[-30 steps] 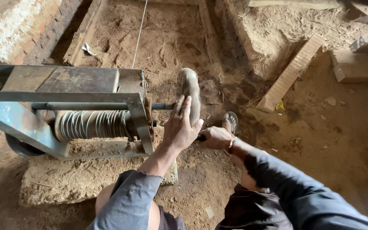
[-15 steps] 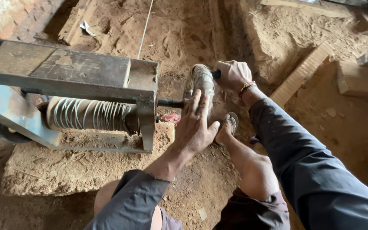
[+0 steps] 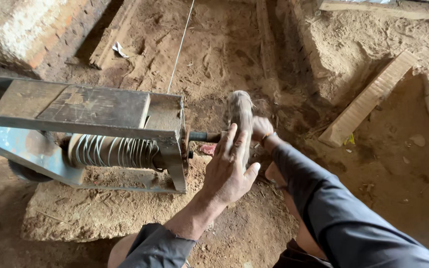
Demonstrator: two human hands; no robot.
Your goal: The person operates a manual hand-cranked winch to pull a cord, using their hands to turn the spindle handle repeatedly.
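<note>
Left hand (image 3: pixel 229 168) flat and open against the blurred crank wheel (image 3: pixel 239 116); right hand (image 3: pixel 261 130) behind it, grip unclear. Keep fingers off the shaft (image 3: pixel 205 136); wind the wire drum (image 3: pixel 112 151) evenly.

Metal frame (image 3: pixel 172 149) left of wheel (image 3: pixel 239 116); open dirt right.

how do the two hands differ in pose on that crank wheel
The left hand lies open, fingers spread flat against the near side of the blurred crank wheel; the right hand is curled on its far side, mostly hidden behind it. The left hand shows its whole back; the right shows only knuckles and a wristband. Both wear dark sleeves.
</note>
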